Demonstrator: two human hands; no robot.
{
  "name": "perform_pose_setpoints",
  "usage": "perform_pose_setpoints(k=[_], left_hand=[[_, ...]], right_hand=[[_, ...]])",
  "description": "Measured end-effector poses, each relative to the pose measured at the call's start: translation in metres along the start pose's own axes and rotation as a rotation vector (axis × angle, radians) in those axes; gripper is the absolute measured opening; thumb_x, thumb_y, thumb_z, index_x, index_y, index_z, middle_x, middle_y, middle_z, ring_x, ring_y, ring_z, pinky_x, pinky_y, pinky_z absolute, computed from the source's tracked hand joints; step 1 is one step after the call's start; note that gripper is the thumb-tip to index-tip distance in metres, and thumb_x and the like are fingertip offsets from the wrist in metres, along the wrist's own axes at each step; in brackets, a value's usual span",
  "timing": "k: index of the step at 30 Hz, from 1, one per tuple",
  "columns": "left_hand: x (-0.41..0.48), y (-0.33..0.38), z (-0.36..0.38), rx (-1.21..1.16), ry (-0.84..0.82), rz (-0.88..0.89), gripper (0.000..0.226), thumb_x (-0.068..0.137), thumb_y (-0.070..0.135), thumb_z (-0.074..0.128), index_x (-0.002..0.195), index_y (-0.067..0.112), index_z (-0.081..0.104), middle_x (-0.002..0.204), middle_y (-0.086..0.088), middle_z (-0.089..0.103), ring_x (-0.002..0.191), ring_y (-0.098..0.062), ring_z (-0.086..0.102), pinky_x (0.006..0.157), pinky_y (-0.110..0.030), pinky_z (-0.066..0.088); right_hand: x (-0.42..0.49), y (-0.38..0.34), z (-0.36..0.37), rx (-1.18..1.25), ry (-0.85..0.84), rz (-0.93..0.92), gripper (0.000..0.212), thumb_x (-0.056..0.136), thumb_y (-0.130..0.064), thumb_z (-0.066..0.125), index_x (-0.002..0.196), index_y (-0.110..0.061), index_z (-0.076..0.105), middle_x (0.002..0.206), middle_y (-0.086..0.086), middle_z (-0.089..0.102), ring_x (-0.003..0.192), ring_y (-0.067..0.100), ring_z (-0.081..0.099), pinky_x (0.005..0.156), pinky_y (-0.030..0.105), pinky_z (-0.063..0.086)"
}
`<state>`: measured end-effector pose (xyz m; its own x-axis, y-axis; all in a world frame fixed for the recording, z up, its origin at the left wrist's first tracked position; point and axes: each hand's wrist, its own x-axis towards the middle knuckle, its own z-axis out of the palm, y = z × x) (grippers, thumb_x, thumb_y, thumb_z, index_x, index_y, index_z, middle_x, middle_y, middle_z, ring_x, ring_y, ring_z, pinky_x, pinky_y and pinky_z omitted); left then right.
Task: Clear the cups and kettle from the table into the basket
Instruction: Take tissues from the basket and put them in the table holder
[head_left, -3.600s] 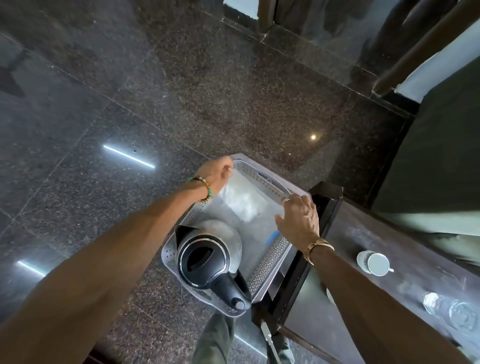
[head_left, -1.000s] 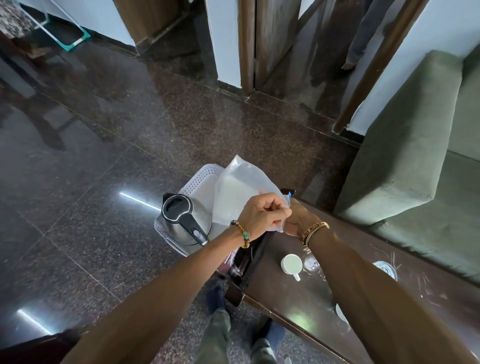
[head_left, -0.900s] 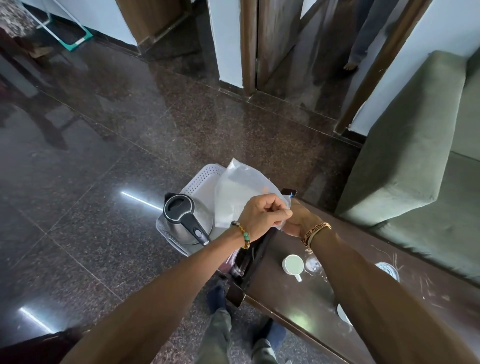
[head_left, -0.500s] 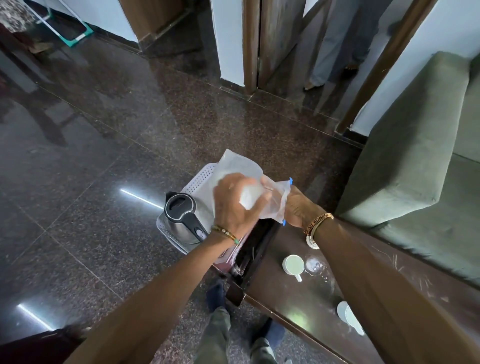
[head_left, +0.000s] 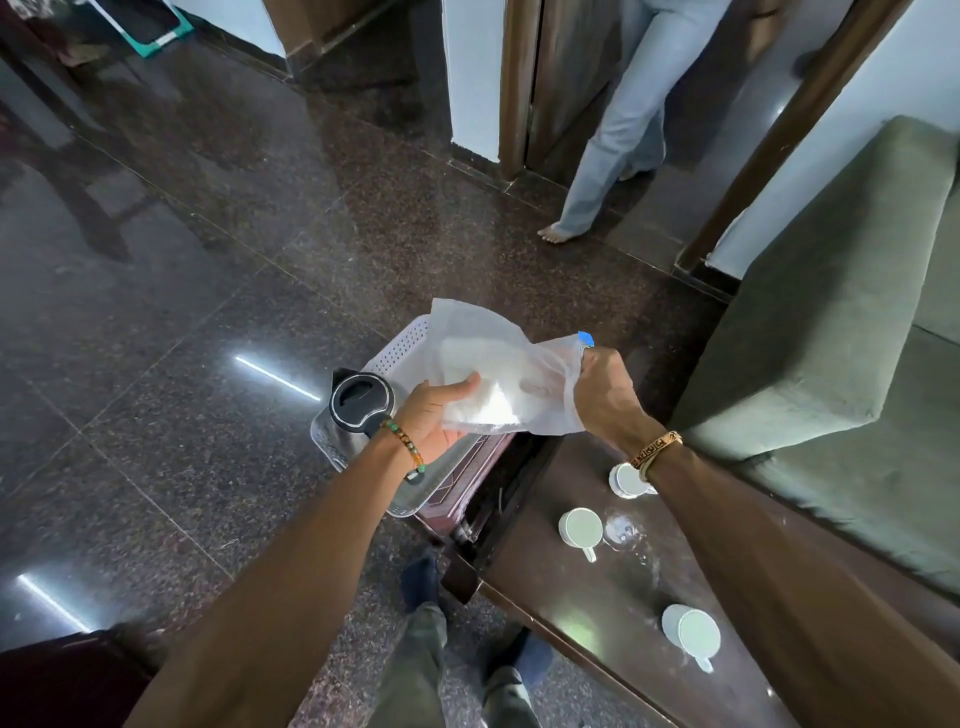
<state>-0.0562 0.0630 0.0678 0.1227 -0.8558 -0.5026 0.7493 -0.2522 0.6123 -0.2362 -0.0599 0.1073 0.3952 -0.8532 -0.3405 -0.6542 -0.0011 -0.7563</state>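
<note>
Dark granite floor and a brown wooden surface (head_left: 571, 603) frame the work. The left hand (head_left: 436, 418) lies palm up under a thin plastic bag (head_left: 498, 364), its thumb closed over the bag's lower edge. Half a second ago that hand sat on top with its back to the camera. The right hand (head_left: 605, 395) pinches the bag's mouth by a blue tab. The bag lay in the basket (head_left: 402, 348) earlier and is now held above it, so I judge room is being made.

The kettle (head_left: 358, 405) stands in the basket, just beside the left wrist. On the surface wait a far cup (head_left: 626, 480), a middle cup (head_left: 579, 527) and a near cup (head_left: 696, 636), none cleared yet.

Bag and hand hide much of the basket, and the right wrist covers part of the far cup. The bag's white contents and a clear object beside the middle cup are hard to make out.
</note>
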Motion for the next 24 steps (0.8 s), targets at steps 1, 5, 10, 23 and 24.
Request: perform_pose_setpoints(k=[1,5,10,23,24], left_hand=[[0.000,-0.001,-0.003,-0.010,-0.026,-0.022,0.048,0.086,0.002,0.066,0.132,0.011,0.056,0.135,-0.012,0.059,0.126,-0.034,0.055,0.105,-0.057,0.043],[0.000,0.000,-0.014,-0.054,-0.082,-0.132,0.045,0.077,0.001,0.071,0.119,0.013,0.065,0.130,-0.011,0.060,0.123,-0.032,0.057,0.101,-0.048,0.050],[0.003,0.001,-0.017,-0.034,-0.132,-0.228,0.058,0.077,-0.001,0.063,0.132,0.012,0.053,0.132,-0.013,0.055,0.124,-0.034,0.053,0.109,-0.052,0.040],[0.008,0.008,-0.025,0.048,-0.211,-0.265,0.083,0.072,-0.002,0.063,0.149,0.012,0.035,0.147,-0.016,0.044,0.136,-0.041,0.042,0.110,-0.067,0.028],[0.008,0.009,-0.026,0.056,-0.226,-0.269,0.082,0.073,-0.002,0.062,0.149,0.012,0.035,0.148,-0.016,0.043,0.137,-0.042,0.040,0.109,-0.069,0.027]], right_hand=[[0.001,-0.002,0.001,-0.091,-0.018,-0.062,0.023,0.096,-0.012,0.058,0.075,-0.020,0.060,0.076,-0.001,0.063,0.079,0.025,0.066,0.068,0.030,0.059],[-0.010,-0.017,-0.005,0.161,-0.334,-0.221,0.046,0.083,-0.020,0.081,0.125,-0.012,0.063,0.113,0.007,0.070,0.104,0.022,0.068,0.085,0.034,0.059],[-0.012,-0.021,-0.005,0.453,-0.584,-0.140,0.035,0.092,-0.004,0.069,0.126,-0.001,0.060,0.105,0.008,0.069,0.090,0.012,0.069,0.075,0.025,0.057],[0.011,-0.009,0.006,0.823,-0.516,0.493,0.038,0.103,-0.016,0.044,0.138,-0.001,0.051,0.088,0.007,0.061,0.072,0.021,0.065,0.063,0.030,0.057],[0.011,-0.007,0.007,0.871,-0.507,0.510,0.039,0.103,-0.016,0.044,0.138,0.000,0.051,0.090,0.008,0.060,0.075,0.022,0.064,0.067,0.032,0.056]])
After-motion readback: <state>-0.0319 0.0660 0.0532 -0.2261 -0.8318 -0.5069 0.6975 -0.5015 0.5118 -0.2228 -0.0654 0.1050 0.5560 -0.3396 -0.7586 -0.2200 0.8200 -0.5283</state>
